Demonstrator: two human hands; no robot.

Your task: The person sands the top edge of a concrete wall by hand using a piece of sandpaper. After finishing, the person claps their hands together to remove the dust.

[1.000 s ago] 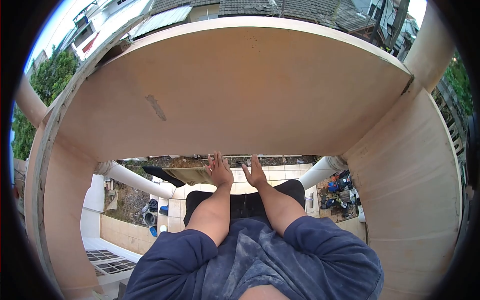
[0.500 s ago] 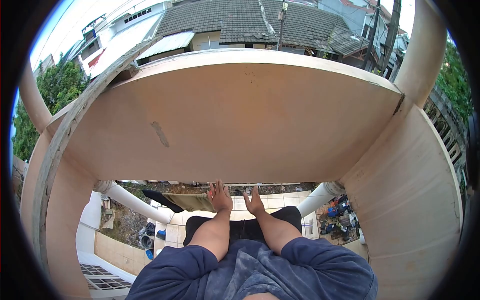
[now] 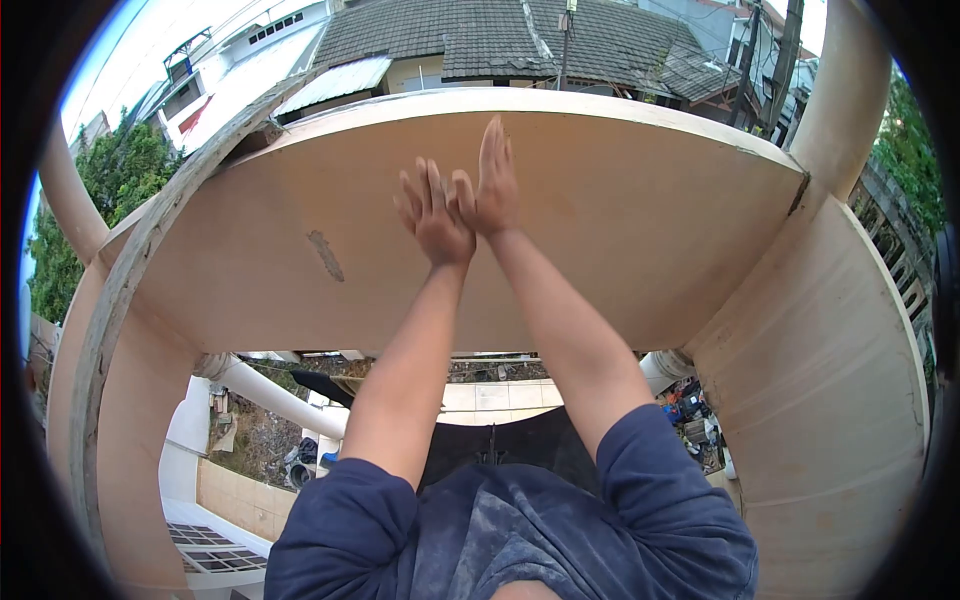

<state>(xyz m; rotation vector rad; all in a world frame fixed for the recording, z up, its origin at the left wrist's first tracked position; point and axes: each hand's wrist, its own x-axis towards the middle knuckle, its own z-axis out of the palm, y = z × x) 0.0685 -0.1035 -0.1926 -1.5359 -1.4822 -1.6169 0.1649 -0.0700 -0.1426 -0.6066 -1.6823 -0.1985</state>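
My left hand (image 3: pixel 440 218) is raised in front of a beige wall panel (image 3: pixel 620 235), its fingers stretched and spread. Close beside it on the right, my right hand (image 3: pixel 492 192) points upward with straight fingers and its thumb apart. The two hands overlap or touch near the thumbs. Neither holds anything. Whether they touch the panel cannot be made out. Both forearms reach forward from dark blue sleeves. A bare, chipped patch (image 3: pixel 325 256) marks the panel left of my hands.
A weathered curved edge (image 3: pixel 125 270) runs down the left. A round column (image 3: pixel 845 95) stands at right, above a side wall (image 3: pixel 820 400). Far below lie a tiled floor (image 3: pixel 490 397) and cluttered items (image 3: pixel 700 425). Tiled roofs (image 3: pixel 610 45) rise beyond the panel.
Both hands have risen from near the panel's lower edge to its upper part, and have come together from being apart. The arms now stretch farther forward.
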